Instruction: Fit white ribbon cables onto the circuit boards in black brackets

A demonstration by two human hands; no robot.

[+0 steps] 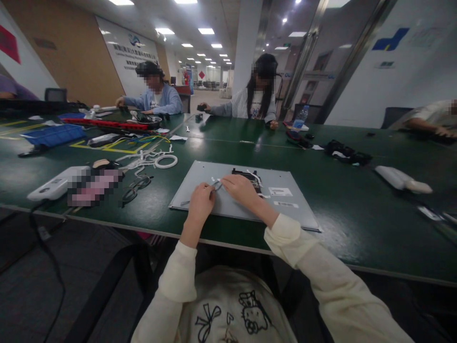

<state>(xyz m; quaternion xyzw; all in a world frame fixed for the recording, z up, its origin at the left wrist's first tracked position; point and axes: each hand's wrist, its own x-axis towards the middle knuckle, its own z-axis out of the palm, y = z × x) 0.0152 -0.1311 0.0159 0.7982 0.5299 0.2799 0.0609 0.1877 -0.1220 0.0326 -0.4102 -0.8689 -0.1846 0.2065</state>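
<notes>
A grey flat panel (232, 208) with white labels lies on the table in front of me. Above its left half, my left hand (202, 200) and my right hand (238, 188) are close together, fingers pinched on a thin grey cable (216, 185). One end of that cable trails toward the panel's left edge. Partly behind my right hand, a black component (255, 180) with white strips sits on the panel. My fingers hide the spot where they grip.
To the left are eyeglasses (137, 187), a white tape roll (166, 161), a white device (59, 183) with a black cord, and a blue tray (53, 135). A bottle (300, 118) and black items (346, 152) stand farther right. Other people sit around the green table (357, 205).
</notes>
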